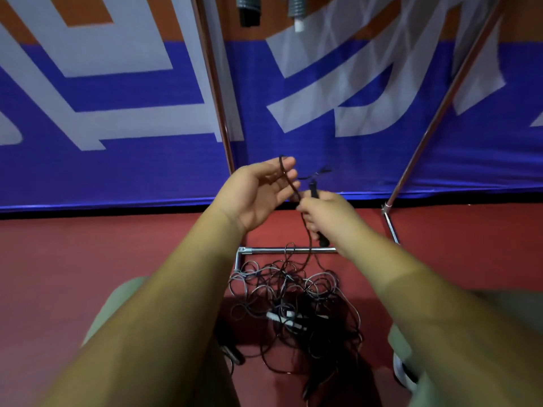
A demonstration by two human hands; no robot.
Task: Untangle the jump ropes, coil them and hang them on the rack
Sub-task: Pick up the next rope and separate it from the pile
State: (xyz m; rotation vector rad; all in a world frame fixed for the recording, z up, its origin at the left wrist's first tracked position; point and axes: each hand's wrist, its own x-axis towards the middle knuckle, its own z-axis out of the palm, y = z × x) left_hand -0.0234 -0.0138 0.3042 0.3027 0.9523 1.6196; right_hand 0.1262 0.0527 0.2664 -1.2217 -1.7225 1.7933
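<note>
A tangled heap of thin dark jump ropes [296, 304] lies on the red floor between my knees, with a white handle [280, 315] buried in it. My right hand [326, 212] grips a black rope handle [317, 215] upright, and its cord hangs down into the heap. My left hand [258, 195] is raised beside it, palm up, with a loop of the dark cord [289, 179] pinched at its fingertips. The metal rack [282, 250] has a base bar just behind the heap and poles rising to the top of the view.
A blue, white and orange banner [147, 113] hangs behind the rack. Grey ribbed handles [249, 7] hang at the top edge. My knees in light trousers [117, 306] flank the heap, and a shoe [404, 374] shows at lower right.
</note>
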